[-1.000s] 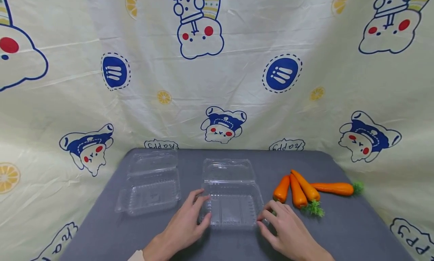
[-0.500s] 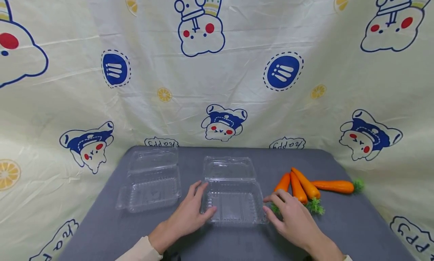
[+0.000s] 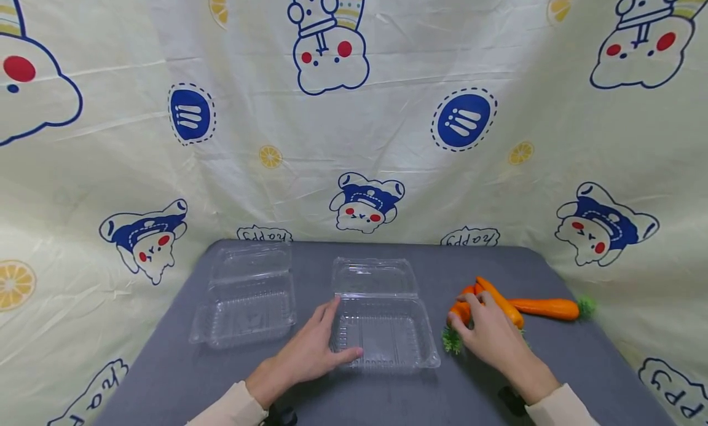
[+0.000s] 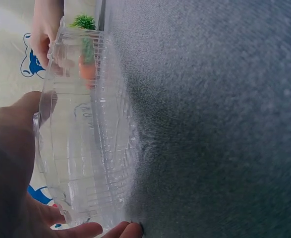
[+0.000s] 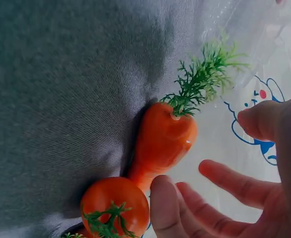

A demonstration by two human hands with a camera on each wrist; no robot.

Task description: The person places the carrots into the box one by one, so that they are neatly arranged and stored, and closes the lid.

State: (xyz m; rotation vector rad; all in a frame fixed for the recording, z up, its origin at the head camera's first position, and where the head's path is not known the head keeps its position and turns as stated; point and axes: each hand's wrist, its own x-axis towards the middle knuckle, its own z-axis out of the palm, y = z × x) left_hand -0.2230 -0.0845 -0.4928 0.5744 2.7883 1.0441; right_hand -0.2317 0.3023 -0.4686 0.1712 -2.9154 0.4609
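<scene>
My left hand (image 3: 310, 352) rests along the left side of a clear plastic clamshell box (image 3: 381, 337) with its lid folded back. The thumb reaches over the near left corner, fingers extended along the side; in the left wrist view fingertips touch the box's wall. My right hand (image 3: 492, 337) hovers over a bunch of orange carrots, fingers spread around the leftmost carrot (image 5: 165, 136). In the right wrist view that carrot lies with its leafy green top toward the box, thumb and fingers apart, one fingertip right at its narrow part. A second carrot (image 5: 130, 191) lies beside it.
Another open clear clamshell box (image 3: 251, 312) stands to the left on the grey table (image 3: 365, 401). A carrot (image 3: 502, 303) lies just beyond the right hand, and a separate carrot (image 3: 547, 308) points right. A printed curtain (image 3: 387, 131) hangs behind the table.
My right hand has left the middle box's right corner and moved right to the leftmost carrot. The left hand stays at the box's left side, its thumb now stretched further over the front.
</scene>
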